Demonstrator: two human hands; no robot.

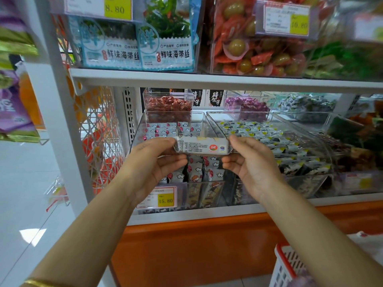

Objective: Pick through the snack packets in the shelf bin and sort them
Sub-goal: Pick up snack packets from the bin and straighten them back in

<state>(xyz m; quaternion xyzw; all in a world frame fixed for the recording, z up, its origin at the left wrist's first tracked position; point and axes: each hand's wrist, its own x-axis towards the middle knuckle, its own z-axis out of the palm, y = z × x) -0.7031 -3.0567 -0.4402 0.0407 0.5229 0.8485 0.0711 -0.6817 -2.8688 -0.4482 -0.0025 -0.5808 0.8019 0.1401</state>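
Both hands hold one small white snack packet [202, 146] level over the clear shelf bin [143, 121], printed back side up with a red logo. My left hand [157, 156] pinches its left end and my right hand [246, 160] pinches its right end. Under the packet the bin holds several small packets [165, 129] with red and white cloud print, some standing upright at the front [196, 175]. The neighbouring bin on the right holds several packets [269, 135] with black, white and yellow print.
A white shelf board [207, 78] runs close above the bins, carrying seaweed bags [165, 48] and a bin of red packets [259, 48]. Price tag 15.80 [163, 198] hangs on the bin front. A white and red basket [288, 266] stands at lower right. Orange base panel [186, 245] below.
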